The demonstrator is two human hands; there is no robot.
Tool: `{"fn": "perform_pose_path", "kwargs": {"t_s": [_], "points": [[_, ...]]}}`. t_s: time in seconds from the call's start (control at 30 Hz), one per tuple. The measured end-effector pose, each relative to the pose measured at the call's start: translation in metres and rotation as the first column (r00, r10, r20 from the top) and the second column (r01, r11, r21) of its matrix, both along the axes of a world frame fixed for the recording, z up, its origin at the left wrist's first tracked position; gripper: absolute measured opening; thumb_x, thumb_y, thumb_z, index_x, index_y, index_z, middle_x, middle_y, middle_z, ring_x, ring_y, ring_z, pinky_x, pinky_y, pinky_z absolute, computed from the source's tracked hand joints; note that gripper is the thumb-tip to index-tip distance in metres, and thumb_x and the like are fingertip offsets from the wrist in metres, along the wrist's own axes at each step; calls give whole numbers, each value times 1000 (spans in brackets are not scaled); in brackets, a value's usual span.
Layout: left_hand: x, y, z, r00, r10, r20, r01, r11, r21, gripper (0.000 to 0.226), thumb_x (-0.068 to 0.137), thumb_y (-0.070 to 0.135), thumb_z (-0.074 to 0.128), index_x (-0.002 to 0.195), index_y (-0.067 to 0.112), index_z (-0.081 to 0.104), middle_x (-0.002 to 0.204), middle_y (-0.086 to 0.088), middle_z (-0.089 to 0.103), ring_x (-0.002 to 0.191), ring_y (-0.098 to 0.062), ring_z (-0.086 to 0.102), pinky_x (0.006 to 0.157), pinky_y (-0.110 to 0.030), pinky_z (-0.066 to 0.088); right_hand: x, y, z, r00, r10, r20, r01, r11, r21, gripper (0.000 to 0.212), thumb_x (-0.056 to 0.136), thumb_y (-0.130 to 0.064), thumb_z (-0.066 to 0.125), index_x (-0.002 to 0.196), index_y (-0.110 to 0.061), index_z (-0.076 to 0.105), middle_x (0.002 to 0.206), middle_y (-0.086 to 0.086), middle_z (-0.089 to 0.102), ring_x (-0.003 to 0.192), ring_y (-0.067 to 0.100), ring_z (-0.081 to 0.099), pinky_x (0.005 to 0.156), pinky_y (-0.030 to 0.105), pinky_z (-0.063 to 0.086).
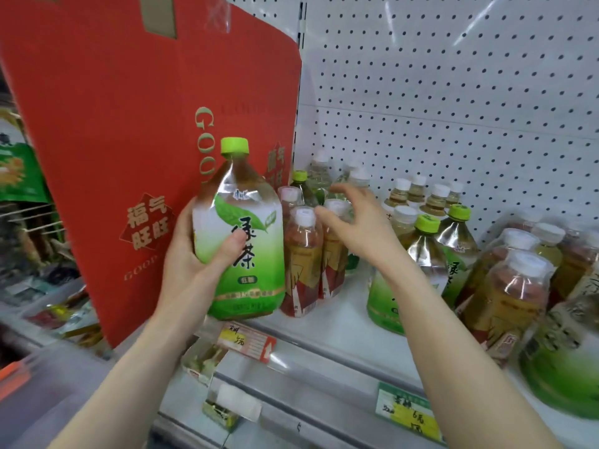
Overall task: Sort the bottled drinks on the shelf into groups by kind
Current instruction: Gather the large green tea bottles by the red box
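Observation:
My left hand (197, 254) grips a large green-tea bottle (241, 238) with a green cap, holding it upright at the shelf's left front. My right hand (356, 222) hovers open, fingers spread, just above the white caps of red-labelled tea bottles (303, 270) standing beside the held bottle. More green-capped green-tea bottles (424, 251) stand behind my right forearm. At the right edge are other red-labelled bottles (509, 293) and a big green-labelled one (564, 367). Small white-capped bottles (421, 196) line the back.
A large red cardboard box (129, 124) stands at the left, right behind the held bottle. White pegboard (453, 92) backs the shelf (340, 319). Price tags (249, 341) hang along the shelf's front rail. Packaged goods fill the racks at far left.

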State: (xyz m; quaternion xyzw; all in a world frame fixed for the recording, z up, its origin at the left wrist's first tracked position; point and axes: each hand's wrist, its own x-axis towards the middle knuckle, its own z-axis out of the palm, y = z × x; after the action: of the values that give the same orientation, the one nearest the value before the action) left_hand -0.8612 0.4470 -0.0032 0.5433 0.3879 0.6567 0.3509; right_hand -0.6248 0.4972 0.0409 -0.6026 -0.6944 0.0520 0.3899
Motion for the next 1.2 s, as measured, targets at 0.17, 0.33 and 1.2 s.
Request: {"fn": "perform_pose_path", "kwargs": {"t_s": [0.17, 0.33, 1.2], "points": [[4, -2, -14, 1000, -15, -16, 15, 1000, -12, 85, 69, 44, 76, 144, 26, 41, 125, 3, 66, 110, -15, 67, 89, -38, 58, -18, -6, -4, 962, 57, 266, -49, 998, -40, 61, 79, -69, 65, 129, -36, 57, 141, -1, 56, 144, 25, 31, 116, 44, 23], [2, -3, -18, 999, -36, -7, 36, 999, -4, 81, 71, 43, 75, 143, 27, 42, 128, 3, 65, 113, -15, 66, 89, -34, 58, -15, -15, 8, 964, 29, 265, -1, 995, -104, 62, 82, -52, 74, 137, -32, 52, 132, 11, 54, 135, 27, 38, 109, 39, 33], [11, 2, -7, 999, -32, 15, 31, 998, 52, 71, 68, 34, 81, 130, 44, 47, 117, 33, 64, 106, 11, 61, 80, -9, 49, -15, 161, 53, 970, 143, 198, -5, 822, -570, 60, 87, -47, 71, 132, -14, 48, 125, 7, 58, 107, 24, 60, 91, 39, 55]]}}
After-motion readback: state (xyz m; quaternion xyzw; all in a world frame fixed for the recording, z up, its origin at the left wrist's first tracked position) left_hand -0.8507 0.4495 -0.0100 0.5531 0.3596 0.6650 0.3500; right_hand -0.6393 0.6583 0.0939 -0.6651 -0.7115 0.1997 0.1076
